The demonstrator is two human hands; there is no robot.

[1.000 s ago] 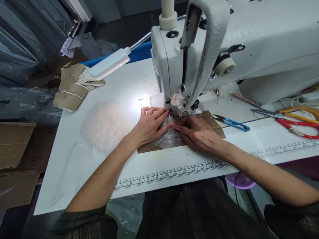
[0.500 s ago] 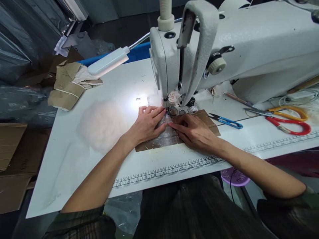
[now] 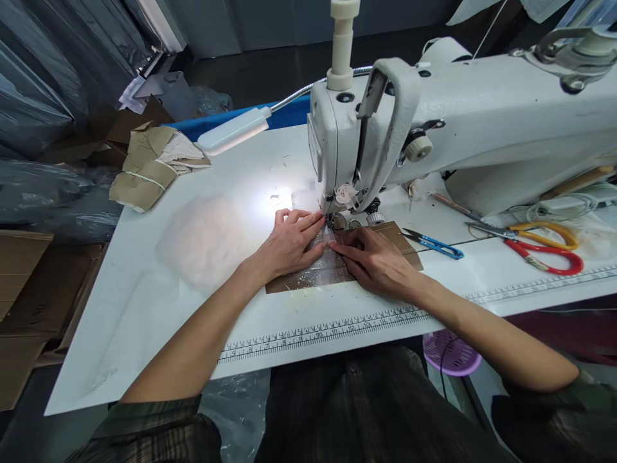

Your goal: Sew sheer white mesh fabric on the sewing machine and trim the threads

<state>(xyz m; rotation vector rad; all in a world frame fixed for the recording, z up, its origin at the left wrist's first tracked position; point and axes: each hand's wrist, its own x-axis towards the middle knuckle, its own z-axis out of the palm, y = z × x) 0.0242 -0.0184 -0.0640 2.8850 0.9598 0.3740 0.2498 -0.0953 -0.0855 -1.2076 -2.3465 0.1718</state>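
Observation:
My left hand lies flat with its fingers stretched out beside the needle area of a white sewing machine. Under its thumb and fingers is a thin, see-through piece of material. My right hand is bent on the other side, its index finger and thumb closed at the edge of that same material. The material's exact kind is hard to make out. Both hands rest over a brown plate set in the white table. A pale fabric rosette is fixed to the machine's head near the needle.
Right of the hands lie blue thread snips and scissors with red and yellow handles. A lit lamp reaches over the table. A tied brown bundle sits at the left edge. A printed ruler runs along the front.
The whole view has shifted a little, showing more of the machine on the right. Both hands keep nearly the same place at the needle, with no grip change visible.

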